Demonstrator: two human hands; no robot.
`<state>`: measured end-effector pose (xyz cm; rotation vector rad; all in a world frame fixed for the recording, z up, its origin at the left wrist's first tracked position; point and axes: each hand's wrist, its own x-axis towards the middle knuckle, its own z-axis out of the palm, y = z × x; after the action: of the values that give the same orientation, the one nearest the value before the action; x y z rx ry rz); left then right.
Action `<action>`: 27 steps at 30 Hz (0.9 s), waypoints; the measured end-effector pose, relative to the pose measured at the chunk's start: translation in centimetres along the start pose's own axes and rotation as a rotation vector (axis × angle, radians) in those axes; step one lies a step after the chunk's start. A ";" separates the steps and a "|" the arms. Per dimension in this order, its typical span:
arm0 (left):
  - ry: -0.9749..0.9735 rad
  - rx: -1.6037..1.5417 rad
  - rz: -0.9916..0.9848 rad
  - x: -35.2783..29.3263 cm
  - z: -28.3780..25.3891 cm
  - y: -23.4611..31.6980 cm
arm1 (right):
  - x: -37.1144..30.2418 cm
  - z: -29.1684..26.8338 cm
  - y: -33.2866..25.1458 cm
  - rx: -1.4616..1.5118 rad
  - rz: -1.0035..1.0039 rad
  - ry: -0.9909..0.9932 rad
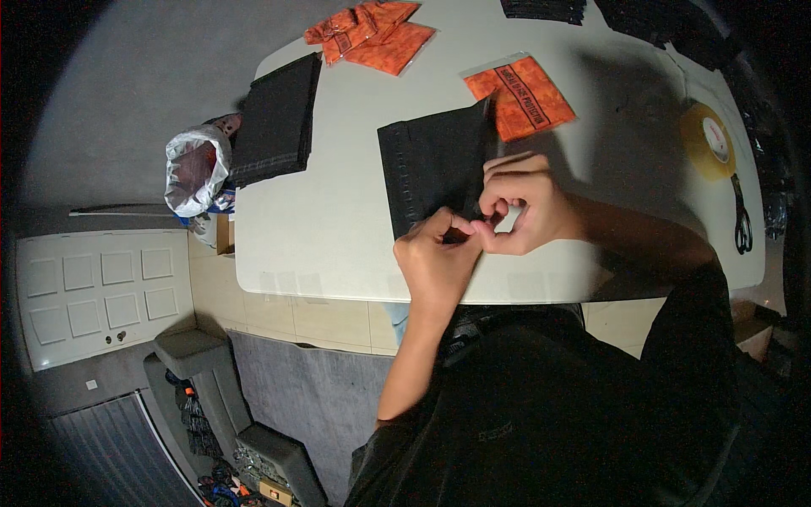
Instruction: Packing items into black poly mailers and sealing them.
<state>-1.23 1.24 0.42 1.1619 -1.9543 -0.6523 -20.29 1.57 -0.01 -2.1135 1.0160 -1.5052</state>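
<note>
A flat black bag [431,160] lies at a slant on the white table [329,228] in front of me. At its near edge, my left hand [439,253] is closed in a pinch on the bag. My right hand [525,203] is closed too, its thumb and forefinger meeting the left fingertips at the bag's near right corner, with the other fingers curled. What lies between the fingertips is partly hidden. Just beyond the bag, touching its far right corner, lies an orange packet [545,97] in a clear sleeve with a dark printed band.
A stack of black bags [277,118] sits at the table's left edge, beside a white-lined bin [196,169]. Several orange packets [376,38] lie at the far side. To the right are a tape roll [710,144] and black-handled scissors [742,228]. More black bags [663,29] line the far right.
</note>
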 end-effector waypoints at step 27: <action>0.038 0.031 0.129 -0.1 0.3 -0.1 | 0.0 0.1 0.2 -0.027 -0.027 0.005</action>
<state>-1.42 1.32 0.16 1.0494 -1.9946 -0.5306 -20.28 1.46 -0.20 -2.1513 1.0190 -1.5179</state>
